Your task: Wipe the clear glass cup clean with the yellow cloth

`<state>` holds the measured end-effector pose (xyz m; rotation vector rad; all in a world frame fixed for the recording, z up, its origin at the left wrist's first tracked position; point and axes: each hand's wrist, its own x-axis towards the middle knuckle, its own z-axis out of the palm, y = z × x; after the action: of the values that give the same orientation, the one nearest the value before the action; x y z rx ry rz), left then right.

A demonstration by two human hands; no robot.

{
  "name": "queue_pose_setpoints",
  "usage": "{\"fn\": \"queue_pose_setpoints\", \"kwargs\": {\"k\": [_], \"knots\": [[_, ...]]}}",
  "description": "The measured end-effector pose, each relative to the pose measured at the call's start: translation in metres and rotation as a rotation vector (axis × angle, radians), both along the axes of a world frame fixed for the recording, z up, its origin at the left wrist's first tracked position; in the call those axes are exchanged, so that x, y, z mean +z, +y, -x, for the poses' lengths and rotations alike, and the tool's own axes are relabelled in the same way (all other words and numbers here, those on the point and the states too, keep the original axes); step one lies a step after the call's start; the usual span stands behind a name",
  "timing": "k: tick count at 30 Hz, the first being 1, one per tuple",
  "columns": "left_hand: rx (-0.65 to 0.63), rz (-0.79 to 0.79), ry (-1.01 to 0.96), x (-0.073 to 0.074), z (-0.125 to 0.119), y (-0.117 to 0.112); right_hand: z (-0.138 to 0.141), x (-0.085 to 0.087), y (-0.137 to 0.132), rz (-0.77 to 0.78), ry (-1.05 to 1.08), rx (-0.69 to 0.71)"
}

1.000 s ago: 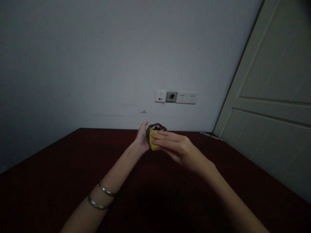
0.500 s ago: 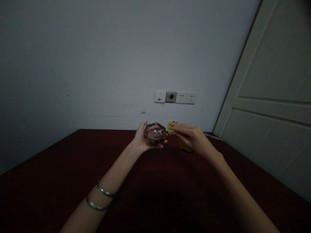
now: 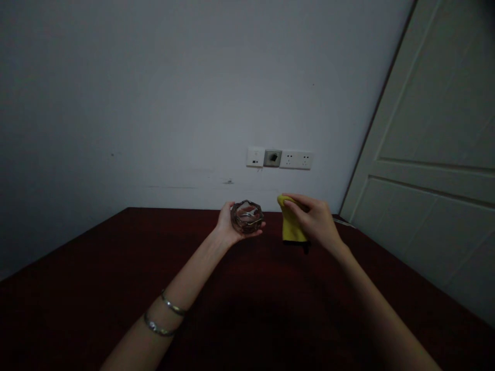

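Left hand point(image 3: 225, 224) cradling glass bowl point(image 3: 246, 217), right hand point(image 3: 319, 218) pinching cloth point(image 3: 293, 226) (yellow)

A broad, flat, dark red-brown tabletop point(image 3: 116, 257) spreads across the lower part of the view, its far edge straight and level, its two sides slanting outward toward the viewer. The surface shows deep red over its middle and left, then sinks into near-black shadow at the bottom centre, where detail is lost. At the far right corner lies a thin, pale, flat strip point(image 3: 343, 223), set slantwise along the edge; its material is too small to tell.
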<state>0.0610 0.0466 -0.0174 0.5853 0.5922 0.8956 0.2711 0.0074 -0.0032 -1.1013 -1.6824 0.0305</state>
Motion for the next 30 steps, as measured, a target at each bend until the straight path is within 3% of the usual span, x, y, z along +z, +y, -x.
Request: {"fn": "queue_pose_setpoints", "kwargs": {"k": [6, 15, 21, 27, 30], "knots": [[-0.052, -0.059, 0.02, 0.003, 0.003, -0.001, -0.003, -0.009, 0.011, 0.141, -0.155, 0.078], [-0.129, -0.194, 0.052, 0.0, 0.005, 0.002, -0.004, -0.009, 0.015, 0.298, 0.254, 0.186], [-0.229, -0.308, 0.122, -0.004, 0.005, 0.001, 0.005, 0.002, -0.003, 0.552, 0.261, 0.251], [-0.271, -0.346, 0.187, -0.004, 0.001, -0.005, 0.026, 0.001, -0.014, 0.649, 0.188, 0.448], [-0.261, -0.347, 0.224, -0.003, -0.001, -0.008, 0.03, -0.001, -0.015, 0.685, 0.206, 0.475]]}}
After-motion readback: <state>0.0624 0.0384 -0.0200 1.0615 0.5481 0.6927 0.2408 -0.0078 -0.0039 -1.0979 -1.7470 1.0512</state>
